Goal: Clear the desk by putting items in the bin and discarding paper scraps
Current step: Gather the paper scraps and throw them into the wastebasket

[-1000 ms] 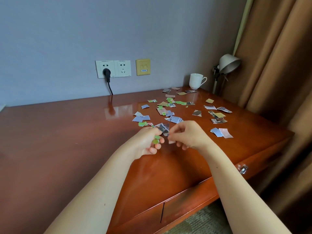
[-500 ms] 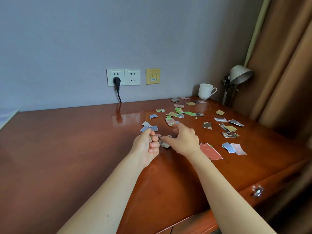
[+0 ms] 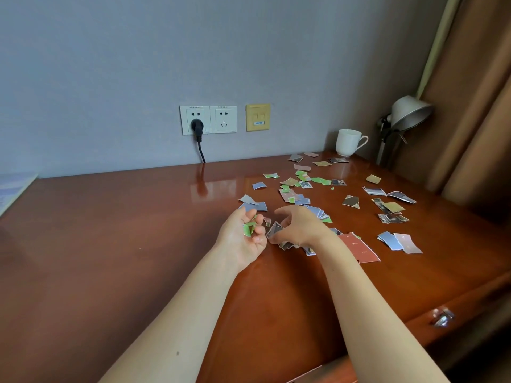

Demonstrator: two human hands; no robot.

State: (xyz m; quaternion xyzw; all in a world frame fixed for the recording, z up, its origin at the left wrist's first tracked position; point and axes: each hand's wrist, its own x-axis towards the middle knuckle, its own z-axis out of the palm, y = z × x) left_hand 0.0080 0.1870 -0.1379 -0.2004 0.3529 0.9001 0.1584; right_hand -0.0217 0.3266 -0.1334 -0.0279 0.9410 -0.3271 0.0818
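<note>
A small bundle of green scraps (image 3: 249, 228) is being held in the left hand (image 3: 242, 240), which is being turned palm-up, its fingers (image 3: 250, 214) curled loosely round the bundle. Just right of those fingertips, a dark scrap (image 3: 275, 230) is being pinched between the thumb and curled fingers (image 3: 287, 214) of the right hand (image 3: 304, 226), low over the desk (image 3: 138, 258). More paper scraps (image 3: 301, 186) are being shown scattered on the wood beyond both sets of fingers, a few of them directly beneath the right-hand fingers. A red card (image 3: 359, 248) is lying just right of the right wrist. Far beyond the fingers, a white mug (image 3: 349, 142) and a lamp (image 3: 409, 113) are standing near the wall.
</note>
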